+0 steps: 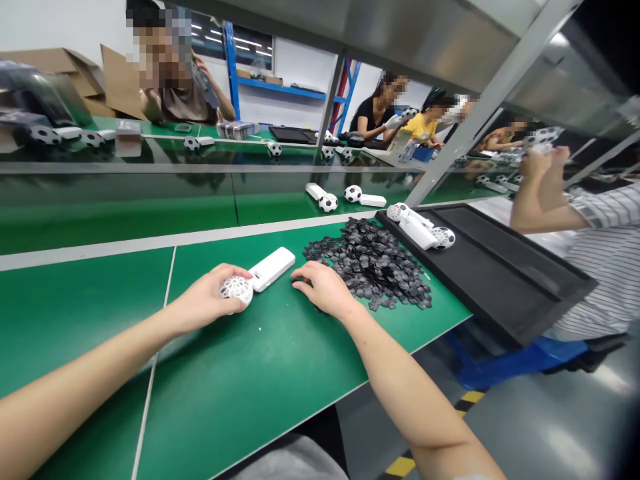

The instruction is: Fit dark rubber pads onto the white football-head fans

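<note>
My left hand [213,297] is closed around the ball end of a white football-headed device [273,268], whose lattice ball [237,291] shows no black patches on its visible side. Its flat white handle points away to the right, low over the green table. To the right of that handle, my right hand [320,287] has thumb and fingers pinched together, with a small black piece [296,280] partly showing at the fingertips. Just beyond this hand lies a heap of small black pieces [377,263].
A black tray [500,267] at the right holds white ball-headed devices [420,230]. Behind a pale rail, a green conveyor belt [125,207] carries devices with black-and-white balls [329,202]. A metal post [480,113] rises beside the tray. Several co-workers sit around, one [595,247] close at right.
</note>
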The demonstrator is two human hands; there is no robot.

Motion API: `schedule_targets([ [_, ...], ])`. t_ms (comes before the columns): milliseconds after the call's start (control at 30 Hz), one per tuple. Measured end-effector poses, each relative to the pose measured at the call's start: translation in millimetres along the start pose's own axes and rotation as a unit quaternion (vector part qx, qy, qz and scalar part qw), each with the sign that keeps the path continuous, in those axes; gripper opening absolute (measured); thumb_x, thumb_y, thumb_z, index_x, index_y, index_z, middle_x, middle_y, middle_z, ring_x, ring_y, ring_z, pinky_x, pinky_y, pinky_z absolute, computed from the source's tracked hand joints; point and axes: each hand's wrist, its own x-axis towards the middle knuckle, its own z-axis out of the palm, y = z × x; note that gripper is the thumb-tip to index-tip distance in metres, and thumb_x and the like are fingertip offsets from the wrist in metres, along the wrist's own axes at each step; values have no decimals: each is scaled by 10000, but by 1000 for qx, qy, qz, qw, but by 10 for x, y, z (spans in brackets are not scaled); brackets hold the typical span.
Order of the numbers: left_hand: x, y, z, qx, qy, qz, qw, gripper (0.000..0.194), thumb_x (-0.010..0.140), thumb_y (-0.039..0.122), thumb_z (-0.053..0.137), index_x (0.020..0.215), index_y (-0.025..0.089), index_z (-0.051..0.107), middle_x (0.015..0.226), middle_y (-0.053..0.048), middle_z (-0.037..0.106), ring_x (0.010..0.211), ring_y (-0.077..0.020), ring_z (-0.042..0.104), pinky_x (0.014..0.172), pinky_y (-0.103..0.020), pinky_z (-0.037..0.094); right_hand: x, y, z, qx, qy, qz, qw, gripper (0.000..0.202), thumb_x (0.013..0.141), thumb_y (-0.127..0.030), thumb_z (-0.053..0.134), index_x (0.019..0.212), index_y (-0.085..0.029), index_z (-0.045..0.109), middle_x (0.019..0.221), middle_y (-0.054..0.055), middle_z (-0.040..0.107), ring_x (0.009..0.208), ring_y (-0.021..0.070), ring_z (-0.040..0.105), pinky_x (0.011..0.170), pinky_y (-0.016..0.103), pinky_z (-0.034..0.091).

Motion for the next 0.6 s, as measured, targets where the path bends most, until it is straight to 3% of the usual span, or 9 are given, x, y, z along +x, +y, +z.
schedule_targets([
  [133,5,-22,-69,-25,-20,-33,999,496,620,369,606,1086,251,482,1069,-31,503,839,-216,532,687,-306,425,8,-76,45,-6,-31,10,999,180,808,-217,540,933,-190,667,954,52,614,841,153,578,759,258,442],
  [333,-15,-11,-48,53,-24,42,997,455,622,317,588,1065,246,504,1109,-28,449,903,-222,518,744,-308,419,0,-145,53,-53,-10,32,998,264,856,-134,404,975,-142,640,918,100,615,837,187,586,747,305,453],
  [500,-2,-35,-45,60,-39,84,994,446,626,290,565,1065,241,504,1092,-22,432,879,-199,513,731,-284,426,-38,-164,20,145,61,-61,986,204,838,-152,475,987,-177,612,956,51,627,885,137,579,810,271,450],
  [600,14,-61,-36,60,-36,106,992,436,617,267,557,1048,232,505,1063,-23,435,877,-195,510,743,-284,429,-66,-271,55,271,39,-90,958,136,830,-190,512,917,-186,616,862,11,649,728,101,600,720,242,478],
])
